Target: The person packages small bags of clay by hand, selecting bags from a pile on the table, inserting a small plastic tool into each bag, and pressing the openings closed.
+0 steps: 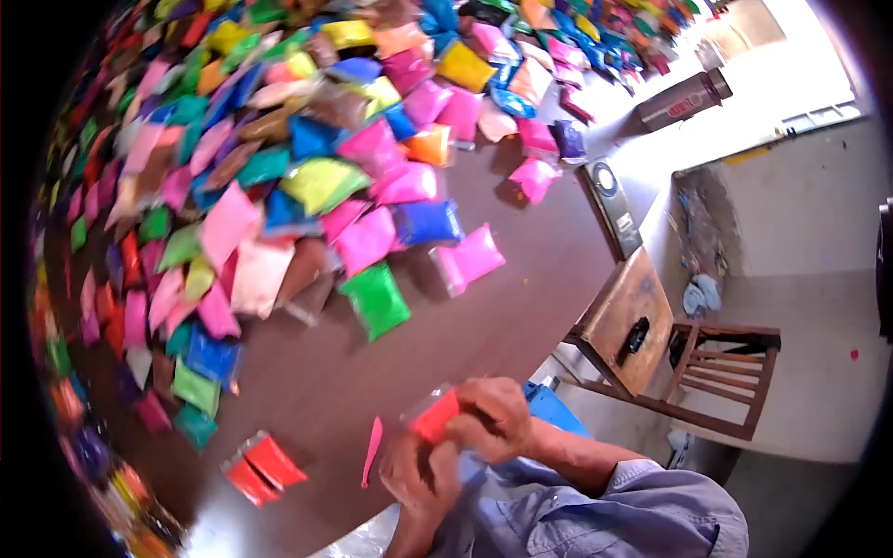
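A small red packet (434,416) with a clear plastic edge is held between my two hands. My left hand (419,472) grips its lower side, fingers bent. My right hand (493,418) has its fingers curled against the packet's right side; some fingertips are hidden. Just left of my left hand, a thin pink tool (372,453) lies on the brown table (344,381). Farther left are red packets (263,468) lying side by side. A green packet (375,300) lies farther up the table, at the edge of the pile.
Many colourful packets (321,183) are heaped across the left and top of the table. A dark bottle (684,100) lies at the upper right, near a grey device (611,206) at the table edge. Beyond are a wooden stool (625,321) and a chair (726,372).
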Demonstrator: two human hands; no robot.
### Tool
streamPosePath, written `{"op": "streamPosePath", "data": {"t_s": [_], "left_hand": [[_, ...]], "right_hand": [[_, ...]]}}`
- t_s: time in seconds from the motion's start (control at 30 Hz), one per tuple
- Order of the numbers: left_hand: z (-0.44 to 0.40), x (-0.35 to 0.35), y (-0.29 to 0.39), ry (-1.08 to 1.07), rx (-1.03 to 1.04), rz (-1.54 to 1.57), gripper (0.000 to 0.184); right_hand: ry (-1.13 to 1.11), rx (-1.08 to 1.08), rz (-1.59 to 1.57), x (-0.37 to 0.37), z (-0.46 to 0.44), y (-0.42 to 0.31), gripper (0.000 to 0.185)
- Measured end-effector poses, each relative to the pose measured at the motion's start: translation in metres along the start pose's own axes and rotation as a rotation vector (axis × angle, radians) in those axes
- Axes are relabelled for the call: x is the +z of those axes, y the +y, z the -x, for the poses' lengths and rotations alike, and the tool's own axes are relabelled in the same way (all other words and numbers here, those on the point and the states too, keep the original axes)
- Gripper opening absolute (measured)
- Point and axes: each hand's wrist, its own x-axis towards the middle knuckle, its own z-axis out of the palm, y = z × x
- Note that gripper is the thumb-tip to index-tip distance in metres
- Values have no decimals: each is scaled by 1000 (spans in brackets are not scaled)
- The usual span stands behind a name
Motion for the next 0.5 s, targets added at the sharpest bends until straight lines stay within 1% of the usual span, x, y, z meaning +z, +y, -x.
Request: {"op": "streamPosePath", "data": {"t_s": [0.03,0.07,0.13,0.17,0.23,0.3,0.33,0.37,0.4,0.43,0.47,0.5], "left_hand": [[2,-1,-2,-2,2,-36,26],[0,2,0,9,18,-92,30],[4,4,-2,-2,-13,-87,27],[7,4,-5,-10,-31,-116,27],[9,7,-8,38,-3,-115,27],[12,9,-13,76,11,-192,29],[11,9,-12,93,32,-219,34],[10,11,-14,79,62,-228,34],[10,12,-15,118,25,-179,35],[11,12,-15,158,-13,-131,37],[10,13,-15,183,-55,-114,39],[8,13,-12,181,-21,-119,39]], "right_hand": [[27,-205,90,0,-5,3,10],[73,-258,94,3,-9,7,11],[43,-137,-75,2,-3,7,16],[60,-117,-71,1,-1,5,16],[75,2,-115,5,1,5,22],[85,6,-118,9,5,9,25],[94,-16,-128,9,4,9,26],[107,-38,-140,9,5,9,27],[93,-27,-158,8,7,9,25],[126,-128,-134,8,4,9,22],[145,-94,-164,10,6,9,20],[163,-69,-194,12,7,10,19]]}}
